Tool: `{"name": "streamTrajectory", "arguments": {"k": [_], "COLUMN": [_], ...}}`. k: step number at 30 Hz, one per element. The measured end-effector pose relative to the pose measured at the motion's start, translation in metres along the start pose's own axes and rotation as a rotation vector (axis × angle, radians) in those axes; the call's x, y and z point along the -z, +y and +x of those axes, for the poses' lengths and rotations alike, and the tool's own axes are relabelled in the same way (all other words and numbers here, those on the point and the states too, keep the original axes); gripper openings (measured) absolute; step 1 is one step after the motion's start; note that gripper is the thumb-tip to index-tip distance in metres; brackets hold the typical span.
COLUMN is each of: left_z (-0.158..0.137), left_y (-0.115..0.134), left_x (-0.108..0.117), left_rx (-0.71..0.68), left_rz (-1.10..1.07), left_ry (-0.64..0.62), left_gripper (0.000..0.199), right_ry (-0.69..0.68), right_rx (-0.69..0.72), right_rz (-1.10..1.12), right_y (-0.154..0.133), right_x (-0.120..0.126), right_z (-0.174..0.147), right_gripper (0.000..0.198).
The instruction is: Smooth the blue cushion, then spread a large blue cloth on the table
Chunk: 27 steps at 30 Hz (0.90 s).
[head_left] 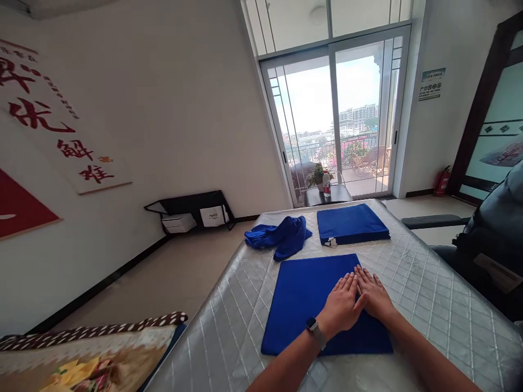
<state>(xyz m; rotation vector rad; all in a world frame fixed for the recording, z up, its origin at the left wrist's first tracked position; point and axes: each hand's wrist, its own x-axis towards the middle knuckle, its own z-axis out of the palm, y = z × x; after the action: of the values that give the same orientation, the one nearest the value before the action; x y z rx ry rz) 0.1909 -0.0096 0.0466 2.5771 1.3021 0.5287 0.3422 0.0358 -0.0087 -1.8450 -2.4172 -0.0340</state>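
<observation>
A blue cloth (294,310), flat and squared, lies on the quilted silver-grey bed surface (220,332) in front of me. My left hand (342,305), below which a watch (314,328) sits on the wrist, rests flat on the cloth with fingers stretched out. Beside it, my right hand (373,294) lies flat near the cloth's right edge, fingers extended and touching the left hand. Farther back is a neat stack of folded blue cloths (351,222) with a white tag at its near edge. To its left lies a crumpled blue cloth (281,235).
Beyond the bed, a small dark table (337,197) bears a bottle (326,184) and a potted plant (317,174) before a sliding glass door. A black rack (188,209) stands by the left wall. At right is a person in dark clothing (496,223).
</observation>
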Motion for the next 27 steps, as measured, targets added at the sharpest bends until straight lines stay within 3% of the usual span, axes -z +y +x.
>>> {"name": "streamTrajectory", "arguments": {"k": [3,6,10,15,19,27], "left_z": [0.030,0.031,0.006,-0.039,-0.070,-0.095], "left_y": [-0.004,-0.022,-0.064,-0.127,-0.161,-0.201], "left_x": [-0.021,-0.035,-0.030,0.001,0.016,0.009], "left_rx": [0.051,0.096,0.193,0.368,0.471,0.379], "left_rz": [-0.081,-0.105,-0.072,0.004,0.092,0.278], "left_ry": [0.033,0.072,0.119,0.118,0.159,0.229], "left_gripper": [0.067,0.069,0.068,0.069,0.072,0.062], "right_ry": [0.016,0.022,0.025,0.011,0.009,0.032], "right_rx": [0.007,0.006,-0.059,-0.080,-0.087,-0.067], "right_rz": [-0.031,-0.019,0.031,0.058,0.080,0.074], "right_y": [0.002,0.002,-0.002,-0.004,-0.004,-0.002], "right_x": [-0.004,-0.006,-0.004,0.000,0.001,-0.007], "right_z": [0.000,0.002,0.005,0.005,0.004,0.007], "right_gripper": [0.062,0.060,0.061,0.063,0.064,0.063]}}
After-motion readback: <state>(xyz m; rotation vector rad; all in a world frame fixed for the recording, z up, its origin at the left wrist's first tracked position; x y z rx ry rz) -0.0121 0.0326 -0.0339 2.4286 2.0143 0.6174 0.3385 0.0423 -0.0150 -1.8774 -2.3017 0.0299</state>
